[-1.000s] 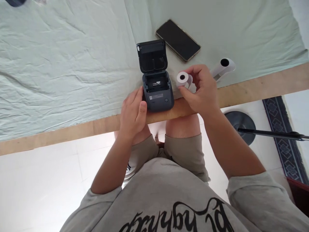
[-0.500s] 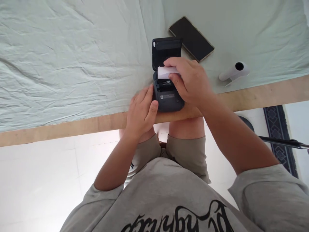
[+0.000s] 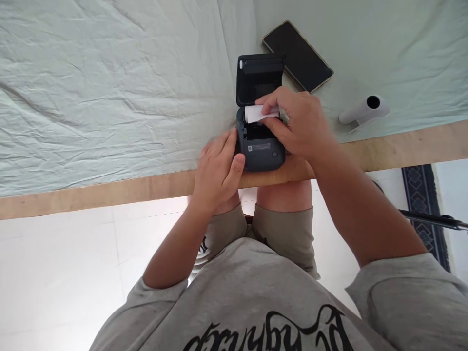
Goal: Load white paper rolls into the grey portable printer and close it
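A dark portable label printer (image 3: 261, 158) sits at the table's front edge with its lid (image 3: 260, 80) tipped back. A small white paper roll (image 3: 252, 114) is at the printer's open compartment, its right part hidden by fingers. My right hand (image 3: 298, 119) pinches the roll's loose paper between thumb and fingers. My left hand (image 3: 219, 165) lies along the printer's left side, fingers stretched out, fingertips and thumb against the casing.
A black phone (image 3: 300, 56) lies behind the printer to the right. Another white paper roll (image 3: 365, 112) with a dark core stands further right. The pale green cloth (image 3: 109, 97) is wrinkled and ends before the wooden table edge (image 3: 153, 187).
The paper roll has gone lower into the printer's compartment, and my right fingers have shifted onto its loose paper. My left hand stays by the printer. The whole view has shifted slightly.
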A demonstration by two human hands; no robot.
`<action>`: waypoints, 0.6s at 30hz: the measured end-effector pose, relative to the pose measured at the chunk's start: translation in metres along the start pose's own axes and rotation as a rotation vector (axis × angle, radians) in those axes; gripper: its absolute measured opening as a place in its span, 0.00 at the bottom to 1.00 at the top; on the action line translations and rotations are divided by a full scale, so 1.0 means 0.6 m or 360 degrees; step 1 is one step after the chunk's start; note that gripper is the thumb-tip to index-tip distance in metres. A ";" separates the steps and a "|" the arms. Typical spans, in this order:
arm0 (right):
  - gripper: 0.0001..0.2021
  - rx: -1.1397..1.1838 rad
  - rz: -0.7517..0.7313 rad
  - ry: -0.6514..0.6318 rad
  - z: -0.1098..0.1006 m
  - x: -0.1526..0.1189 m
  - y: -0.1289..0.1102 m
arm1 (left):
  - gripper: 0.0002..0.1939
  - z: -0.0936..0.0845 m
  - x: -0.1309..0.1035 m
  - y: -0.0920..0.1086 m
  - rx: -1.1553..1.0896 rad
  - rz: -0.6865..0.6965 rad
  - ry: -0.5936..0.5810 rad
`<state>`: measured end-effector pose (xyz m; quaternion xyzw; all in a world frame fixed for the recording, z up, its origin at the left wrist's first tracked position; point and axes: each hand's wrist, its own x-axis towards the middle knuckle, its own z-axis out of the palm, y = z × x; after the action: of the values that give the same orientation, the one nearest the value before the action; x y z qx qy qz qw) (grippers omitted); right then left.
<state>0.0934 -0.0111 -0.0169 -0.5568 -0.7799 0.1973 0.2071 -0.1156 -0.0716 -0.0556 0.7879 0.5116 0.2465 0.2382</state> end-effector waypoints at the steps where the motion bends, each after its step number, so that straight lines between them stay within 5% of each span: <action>1: 0.08 0.0025 0.0000 -0.0011 -0.001 0.001 -0.001 | 0.43 0.000 0.000 0.000 0.0001 0.0003 0.0000; 14: 0.08 0.0026 -0.0051 0.0371 0.015 -0.059 0.001 | 0.39 0.001 0.001 -0.002 0.0003 0.0001 0.0029; 18: 0.08 -0.0121 -0.0056 0.0194 -0.009 -0.023 -0.007 | 0.40 0.006 0.002 -0.002 0.0024 0.0035 0.0053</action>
<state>0.0972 -0.0250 -0.0113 -0.5614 -0.7825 0.1295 0.2362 -0.1139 -0.0706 -0.0589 0.7909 0.5087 0.2585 0.2210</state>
